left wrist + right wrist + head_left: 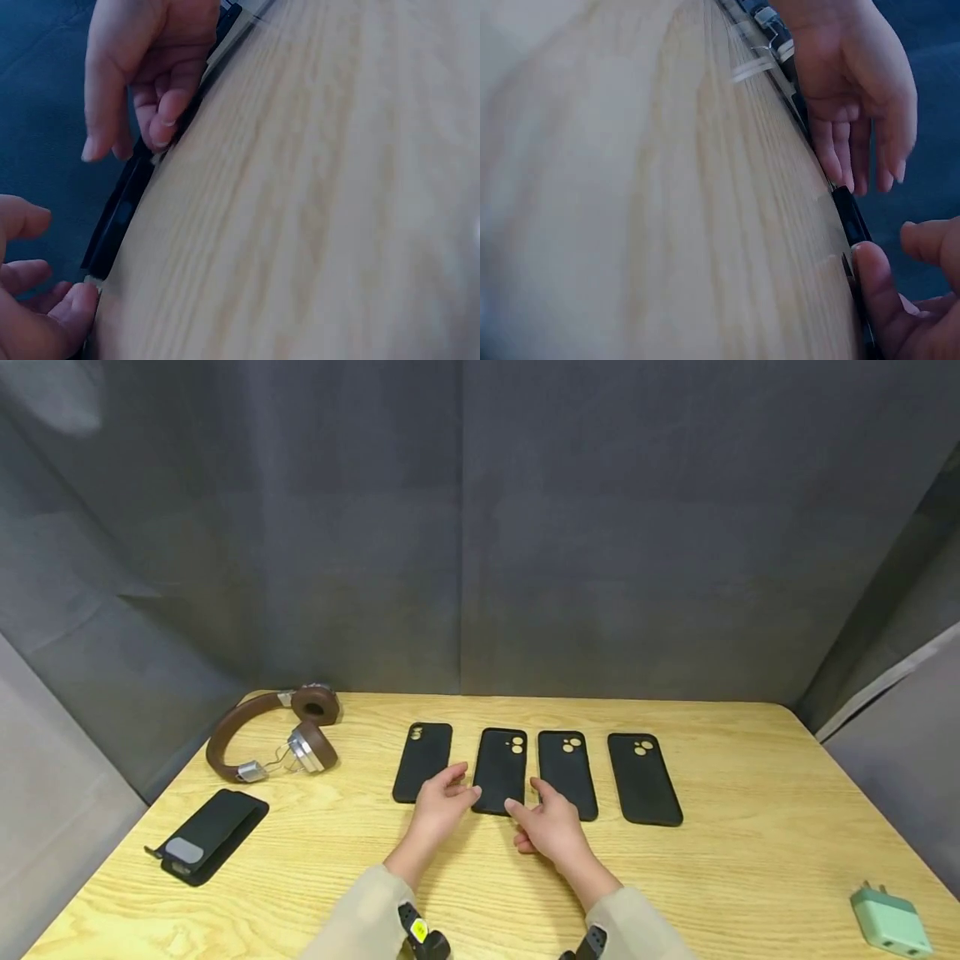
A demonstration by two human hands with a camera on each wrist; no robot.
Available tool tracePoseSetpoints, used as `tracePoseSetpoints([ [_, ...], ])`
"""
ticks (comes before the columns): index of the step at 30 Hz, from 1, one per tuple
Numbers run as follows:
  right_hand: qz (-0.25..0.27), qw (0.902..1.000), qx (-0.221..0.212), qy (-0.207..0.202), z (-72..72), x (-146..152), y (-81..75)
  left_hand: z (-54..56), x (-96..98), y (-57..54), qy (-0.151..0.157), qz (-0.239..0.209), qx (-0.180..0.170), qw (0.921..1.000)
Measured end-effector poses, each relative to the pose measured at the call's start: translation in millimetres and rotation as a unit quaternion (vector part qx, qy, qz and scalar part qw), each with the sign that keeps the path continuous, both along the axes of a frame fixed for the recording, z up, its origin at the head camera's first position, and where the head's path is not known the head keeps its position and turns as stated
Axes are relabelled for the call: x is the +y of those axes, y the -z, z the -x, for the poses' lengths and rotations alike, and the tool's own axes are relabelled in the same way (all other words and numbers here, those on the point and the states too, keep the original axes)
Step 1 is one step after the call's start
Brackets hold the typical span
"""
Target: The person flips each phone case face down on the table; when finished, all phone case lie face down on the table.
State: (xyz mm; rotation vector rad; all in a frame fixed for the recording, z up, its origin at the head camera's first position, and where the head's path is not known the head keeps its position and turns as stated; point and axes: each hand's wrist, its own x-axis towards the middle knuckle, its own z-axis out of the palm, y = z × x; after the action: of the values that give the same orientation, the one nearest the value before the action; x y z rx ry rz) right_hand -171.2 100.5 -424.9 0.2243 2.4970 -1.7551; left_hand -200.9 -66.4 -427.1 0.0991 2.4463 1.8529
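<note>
Black matte phone case [500, 771], second from the left in a row of four mid-table [750, 860]: left hand [438, 806] and right hand [550, 827] touch its near end, fingers loosely curled.

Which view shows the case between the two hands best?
The head view: the case lies flat, whole outline and camera holes visible, second from left in the row. Both wrist views show only its thin edge, side-on and blurred.
</note>
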Motion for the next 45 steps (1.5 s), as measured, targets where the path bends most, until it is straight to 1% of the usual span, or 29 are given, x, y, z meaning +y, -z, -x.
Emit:
tracePoseSetpoints([
  [4,-0.031,0.9995,-0.009,-0.007,3.4,-5,-0.4,4.2,8.5,2.9,-0.007,0.028,-0.006,0.9996],
  [8,-0.058,0.9982,-0.008,-0.01,6.4,-9,-0.9,3.9,15.6,-1.2,-0.009,0.054,-0.01,0.9984],
  [11,-0.064,0.9979,-0.009,-0.006,7.5,-10,-0.5,3.3,19.9,-3.9,-0.014,0.065,-0.012,0.9977],
  [15,-0.054,0.9985,-0.011,0.002,7.5,-12,1.5,2.9,23.0,-2.8,-0.035,0.066,-0.004,0.9972],
  [19,-0.039,0.9991,-0.013,0.007,7.4,-13,2.4,1.3,24.8,-0.2,-0.062,0.053,0.007,0.9967],
  [20,-0.034,0.9993,-0.015,0.009,7.3,-13,2.5,0.6,25.2,0.5,-0.069,0.051,0.011,0.9963],
  [21,-0.031,0.9994,-0.016,0.01,7.1,-14,2.5,-0.3,25.5,1.8,-0.076,0.051,0.027,0.9955],
  [24,-0.019,0.9994,-0.024,0.013,6.6,-14,1.7,-2.8,27.1,2.8,-0.091,0.044,0.044,0.9939],
  [27,0.0,0.9995,-0.029,0.015,6.3,-13,1.3,-3.4,28.6,3.7,-0.1,0.031,0.046,0.9934],
  [28,0.01,0.9993,-0.03,0.017,6.3,-13,0.9,-3.3,29.2,3.3,-0.101,0.023,0.036,0.9939],
  [31,0.044,0.9984,-0.028,0.023,6.5,-12,0.9,-2.7,29.6,3.7,-0.105,0.009,0.031,0.9939],
  [35,0.1,0.9943,-0.021,0.032,8.2,-11,1.1,-1.9,27.8,2.0,-0.11,-0.019,0.029,0.9934],
  [38,0.137,0.9898,-0.017,0.035,9.5,-11,0.8,-1.1,24.4,-0.7,-0.115,-0.051,0.031,0.9916],
  [41,0.164,0.9858,-0.017,0.034,10.4,-13,-1.0,-1.2,21.2,-5.7,-0.12,-0.083,0.032,0.9888],
  [45,0.186,0.982,-0.021,0.026,10.5,-16,-3.4,-4.0,17.0,-14.5,-0.113,-0.132,0.017,0.9847],
])
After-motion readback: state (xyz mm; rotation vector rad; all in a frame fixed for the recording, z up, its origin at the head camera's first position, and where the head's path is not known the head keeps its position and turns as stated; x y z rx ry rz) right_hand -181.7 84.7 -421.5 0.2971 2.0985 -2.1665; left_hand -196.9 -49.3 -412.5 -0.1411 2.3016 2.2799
